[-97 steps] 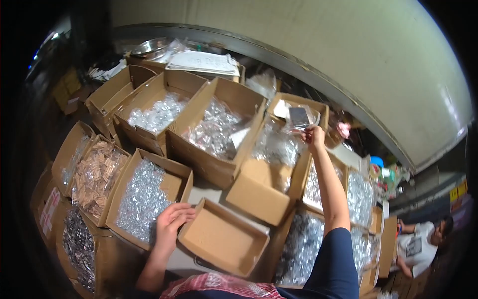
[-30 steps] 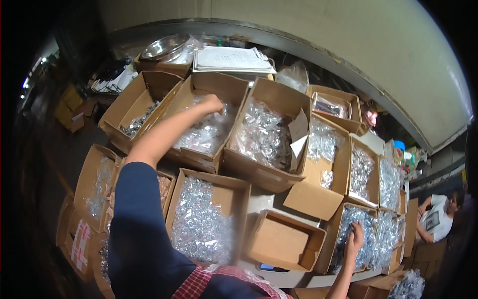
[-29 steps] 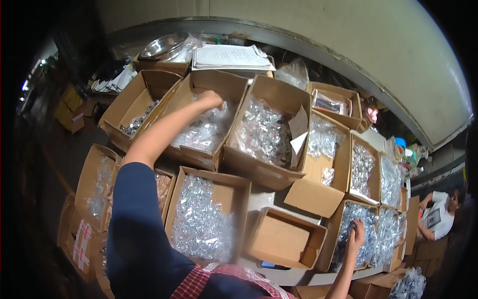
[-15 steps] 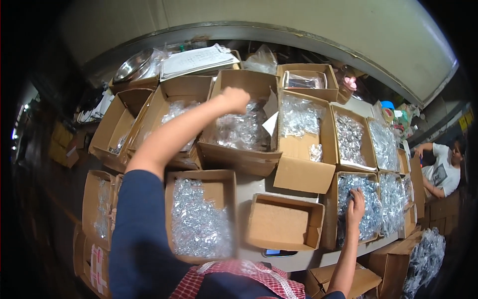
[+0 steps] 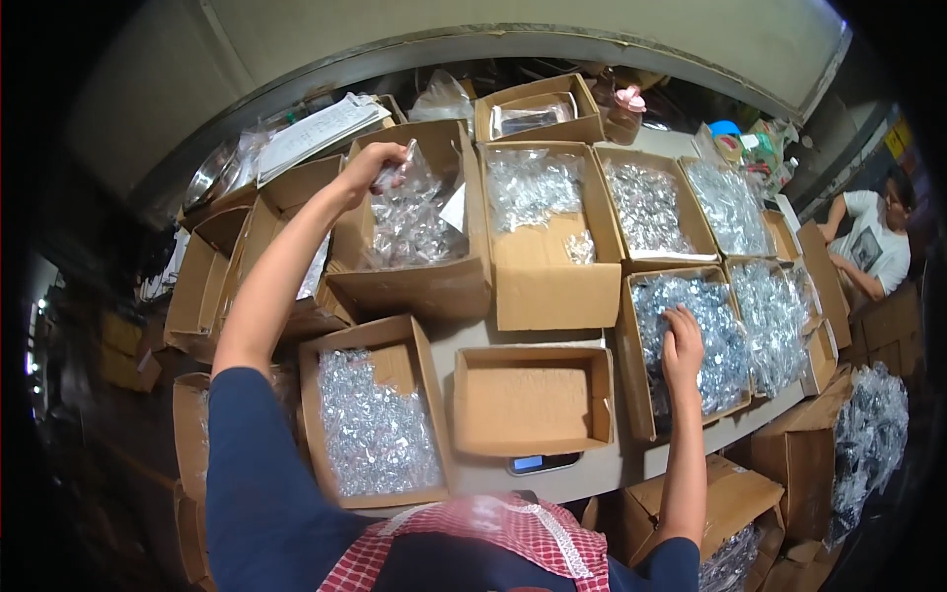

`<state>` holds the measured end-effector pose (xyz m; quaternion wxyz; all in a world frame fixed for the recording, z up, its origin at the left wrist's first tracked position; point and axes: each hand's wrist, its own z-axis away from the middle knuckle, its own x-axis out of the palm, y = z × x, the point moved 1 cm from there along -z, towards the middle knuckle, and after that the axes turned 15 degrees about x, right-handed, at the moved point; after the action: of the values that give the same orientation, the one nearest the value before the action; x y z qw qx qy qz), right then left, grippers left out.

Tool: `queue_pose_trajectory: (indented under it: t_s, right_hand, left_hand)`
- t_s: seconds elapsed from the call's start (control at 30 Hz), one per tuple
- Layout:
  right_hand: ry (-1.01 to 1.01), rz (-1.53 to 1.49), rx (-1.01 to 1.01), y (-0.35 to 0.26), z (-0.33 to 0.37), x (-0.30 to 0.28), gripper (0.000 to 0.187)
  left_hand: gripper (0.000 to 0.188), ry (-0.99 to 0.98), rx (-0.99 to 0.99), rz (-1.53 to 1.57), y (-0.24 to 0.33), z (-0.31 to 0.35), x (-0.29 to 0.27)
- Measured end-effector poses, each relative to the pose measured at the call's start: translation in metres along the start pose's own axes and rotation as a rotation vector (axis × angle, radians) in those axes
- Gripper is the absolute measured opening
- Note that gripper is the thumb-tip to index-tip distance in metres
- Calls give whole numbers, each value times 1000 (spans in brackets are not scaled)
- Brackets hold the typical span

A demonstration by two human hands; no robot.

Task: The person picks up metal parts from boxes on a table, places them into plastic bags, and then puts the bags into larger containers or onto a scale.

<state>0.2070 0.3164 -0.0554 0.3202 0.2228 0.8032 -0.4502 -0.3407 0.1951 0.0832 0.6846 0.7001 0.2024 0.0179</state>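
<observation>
My left hand point(image 5: 377, 166) is closed at the far left side of a deep cardboard box point(image 5: 414, 291). Its fingers grip a clear plastic packet point(image 5: 420, 166), lifted above the other packets in that box; the contents cannot be made out. My right hand point(image 5: 683, 347) rests on small clear packets of bluish metal parts point(image 5: 715, 331) in a box at the right. Its fingers are stretched forward, a little bent, with the tips touching the packets. Between my arms an open box point(image 5: 528, 405) with a bare bottom sits on a scale point(image 5: 543, 464) with a lit display.
A box of silvery packets point(image 5: 380, 434) stands near my left arm. More packet boxes point(image 5: 646, 207) line the back and right. Papers point(image 5: 321, 138) and a pink-lidded bottle point(image 5: 625, 113) lie behind. A person point(image 5: 873, 242) sits at the far right; cartons point(image 5: 804, 434) stand below the table's right edge.
The view has shifted, so the boxes appear moved. My left hand, earlier a fist over the deep box, now holds up a clear packet at its left side. My right hand stays on the bluish packets.
</observation>
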Motion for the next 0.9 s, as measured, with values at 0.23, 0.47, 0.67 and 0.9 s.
queue_pose_trajectory:
  t_s: [0.23,0.47,0.67,0.9]
  right_hand:
    - [56,-11,-6,0,-9,9,27]
    - [47,70,-14,-2,-9,12,33]
    - [-462,-47,-3,-1,-35,7,40]
    - [-697,-537,407,51,-204,-41,38]
  left_hand:
    - [29,-744,27,-185,58,104,147]
    - [32,-1239,441,-561,23,75,258]
    - [35,-209,291,-724,-80,-92,300]
    - [28,-267,367,-1060,-161,-131,326]
